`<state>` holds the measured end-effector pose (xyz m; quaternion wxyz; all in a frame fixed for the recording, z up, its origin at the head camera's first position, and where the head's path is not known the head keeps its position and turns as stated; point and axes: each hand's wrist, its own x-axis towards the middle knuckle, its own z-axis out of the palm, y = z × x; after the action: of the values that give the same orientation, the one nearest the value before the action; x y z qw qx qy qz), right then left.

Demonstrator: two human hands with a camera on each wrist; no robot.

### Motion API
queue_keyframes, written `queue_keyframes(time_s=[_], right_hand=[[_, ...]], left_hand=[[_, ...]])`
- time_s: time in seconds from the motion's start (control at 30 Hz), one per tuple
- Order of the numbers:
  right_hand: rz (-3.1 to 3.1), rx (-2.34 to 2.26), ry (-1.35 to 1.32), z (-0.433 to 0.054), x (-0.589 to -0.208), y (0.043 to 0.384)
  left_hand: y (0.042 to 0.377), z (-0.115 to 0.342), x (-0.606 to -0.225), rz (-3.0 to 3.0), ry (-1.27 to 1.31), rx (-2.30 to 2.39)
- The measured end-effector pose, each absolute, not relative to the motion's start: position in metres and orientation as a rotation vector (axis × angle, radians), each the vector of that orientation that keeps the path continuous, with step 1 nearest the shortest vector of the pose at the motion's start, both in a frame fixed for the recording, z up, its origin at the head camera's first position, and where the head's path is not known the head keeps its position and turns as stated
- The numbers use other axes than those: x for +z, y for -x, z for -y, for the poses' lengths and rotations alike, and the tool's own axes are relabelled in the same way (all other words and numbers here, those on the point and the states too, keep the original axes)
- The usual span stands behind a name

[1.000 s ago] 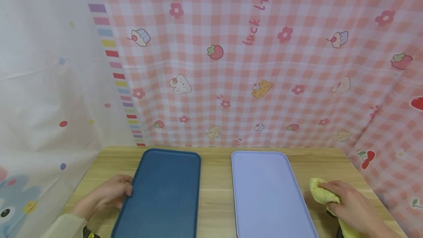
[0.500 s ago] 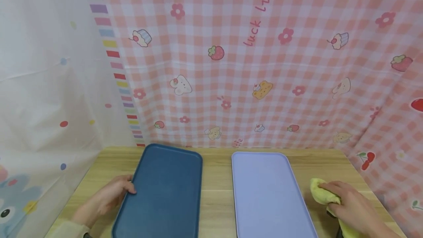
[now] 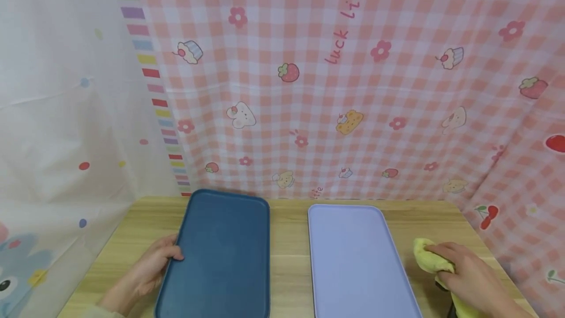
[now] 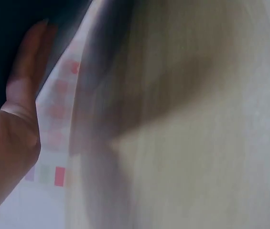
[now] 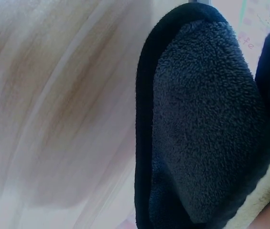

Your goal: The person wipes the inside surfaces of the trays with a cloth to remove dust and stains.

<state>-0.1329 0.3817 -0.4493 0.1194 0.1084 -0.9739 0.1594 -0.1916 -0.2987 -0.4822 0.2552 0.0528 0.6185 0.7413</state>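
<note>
A dark blue tray (image 3: 220,254) lies lengthwise on the left of the wooden table (image 3: 287,264). My left hand (image 3: 169,255) grips its left rim, thumb on top, and the far end looks slightly raised. In the left wrist view my left hand (image 4: 17,109) lies against the dark blue tray (image 4: 5,38). A lilac tray (image 3: 353,259) lies flat to the right. Beside its right rim my right hand (image 3: 446,259) holds a bunched yellow-green cloth (image 3: 425,257) on the table. The right wrist view shows a dark fleece side of the cloth (image 5: 201,124).
A pink checked backdrop (image 3: 353,87) hangs right behind the table, and a white curtain (image 3: 66,112) closes the left side. The same checked fabric drapes along the right edge (image 3: 529,220). Bare wood shows between the two trays.
The dark blue tray has shifted a little to the right and its far end has come up against the backdrop. My left hand moved with it. The right hand and cloth stayed put.
</note>
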Motion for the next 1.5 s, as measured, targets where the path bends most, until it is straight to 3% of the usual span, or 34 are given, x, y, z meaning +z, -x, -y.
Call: queue_keyframes(time_s=[0.57,1.0,1.5], right_hand=[[2.894,0.522,-0.288,-0.382,-0.445,0.134],[2.831,0.553,-0.314,-0.373,-0.433,0.144],[2.732,0.594,-0.348,-0.357,-0.411,0.153]], left_hand=[[0.188,0.279,-0.483,-1.486,-0.196,2.257],[0.19,0.238,-0.469,-1.578,-0.076,2.344],[0.193,0.182,-0.47,-1.547,-0.122,2.357]])
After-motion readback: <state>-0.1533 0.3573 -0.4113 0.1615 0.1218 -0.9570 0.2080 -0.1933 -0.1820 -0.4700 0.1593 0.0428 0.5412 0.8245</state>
